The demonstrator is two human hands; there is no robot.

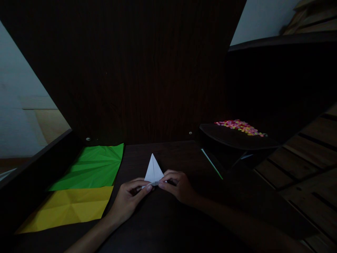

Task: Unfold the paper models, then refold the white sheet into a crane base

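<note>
Head cam, L to R: pale wall (21,77) at far L, then dark side board (34,177) edging the dark tabletop (173,154). Just inside it, creased green paper sheet (89,165); its near edge meets a creased yellow paper sheet (71,205), closer to the person. L hand (129,195): thumb & fingers pinched on lower L part of folded white paper (153,169). Paper's mid-table btwn both hands, pointed tip facing away, vert. crease down its middle. R hand (179,186): thumb & fingers pinched on its lower R part. Next, thin pale-green strip (212,164), lying diag., nothing touching it. Farther R, rounded dark shelf (218,135) w/ small pink, red & yellow pieces (239,126) heaped on top; too small to ID. Far R, wooden slats (302,165).
</note>
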